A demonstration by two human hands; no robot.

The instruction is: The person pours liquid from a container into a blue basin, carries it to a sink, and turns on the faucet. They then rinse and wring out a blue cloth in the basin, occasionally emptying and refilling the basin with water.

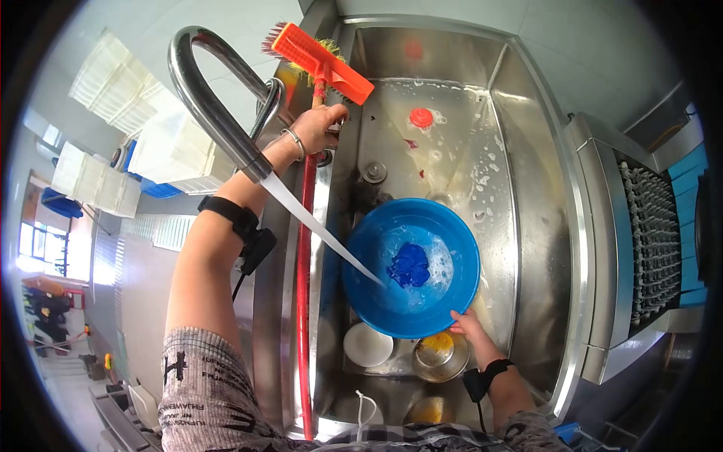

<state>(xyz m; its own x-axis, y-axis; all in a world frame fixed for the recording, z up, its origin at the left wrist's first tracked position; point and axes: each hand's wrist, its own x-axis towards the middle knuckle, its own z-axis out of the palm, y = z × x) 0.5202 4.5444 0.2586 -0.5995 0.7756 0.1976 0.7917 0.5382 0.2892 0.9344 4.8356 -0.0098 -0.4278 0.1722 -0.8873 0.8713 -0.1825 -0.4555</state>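
Observation:
Water runs from the curved metal faucet into a blue basin, where a dark blue item lies in the water. My right hand grips the basin's near rim, thumb over the edge. My left hand is closed at the far left of the sink, close to the faucet's base and beside the orange brush head; what its fingers hold, if anything, is hidden. A red pole runs along the sink's left edge, under my left wrist.
Below the basin in the steel sink are a white bowl and a metal bowl with yellow residue. A red round object and a drain piece lie farther back. White crates stand at left, a conveyor machine at right.

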